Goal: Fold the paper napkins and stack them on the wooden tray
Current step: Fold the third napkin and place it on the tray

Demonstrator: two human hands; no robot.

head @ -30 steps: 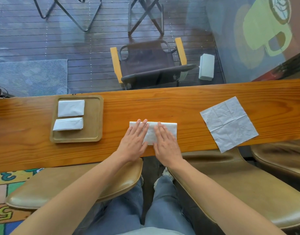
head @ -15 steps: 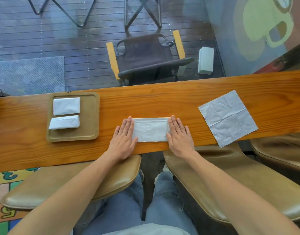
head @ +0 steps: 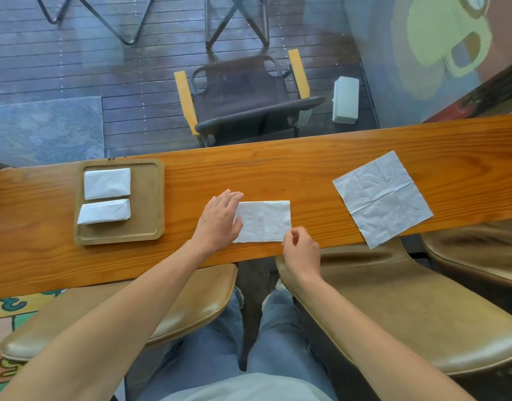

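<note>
Item: half-folded napkin (head: 265,221). My left hand (head: 220,221) pressed it flat, fingers straight; my right hand (head: 301,250) pinched its near-right corner.

Left hand (head: 220,219) hides left end of half-folded napkin (head: 263,221); right hand (head: 302,250) covers its near-right corner.

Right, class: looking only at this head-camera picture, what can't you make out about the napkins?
- Half-folded napkin, head view: its left end lies under the left hand.
- Its near right corner: the right hand covers it.
- Napkins on the wooden tray: their layers are too small to count.
</note>
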